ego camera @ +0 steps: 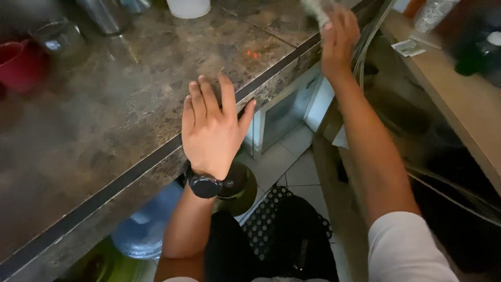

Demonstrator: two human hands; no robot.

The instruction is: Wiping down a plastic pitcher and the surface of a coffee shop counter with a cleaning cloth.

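A: What is the left hand (211, 130) doing?

B: It is lying flat and open, fingers spread, on the front edge of the stone counter (120, 104), seemingly bracing, holding nothing.

A: And the right hand (339, 42)?

B: It is closing around a pale cloth (317, 9), pressing it at the counter's far right corner, as if wiping.
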